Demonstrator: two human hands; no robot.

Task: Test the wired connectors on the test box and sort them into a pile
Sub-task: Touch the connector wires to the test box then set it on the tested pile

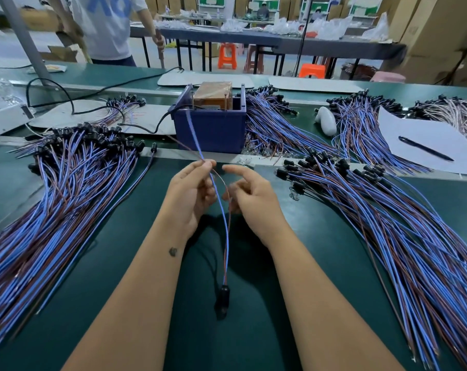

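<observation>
My left hand (192,194) pinches the blue and brown wires of one wired connector (223,293) between thumb and fingertips. Its black plug hangs low between my forearms. The blue wire runs up from the pinch into the blue test box (209,129); the brown wire trails off to the upper left. My right hand (253,199) is close beside the left, index finger stretched out, other fingers curled. The brown wire loops past those curled fingers; whether they grip it is unclear. A pile of wired connectors (66,183) lies on the left, another pile (387,210) on the right.
Further bundles (275,121) lie behind and right of the box. A black cable (152,129) runs from the box's left side. A white handheld device (326,120), paper and a pen (425,148) lie at the right rear. A person (109,28) stands beyond the green bench (253,330).
</observation>
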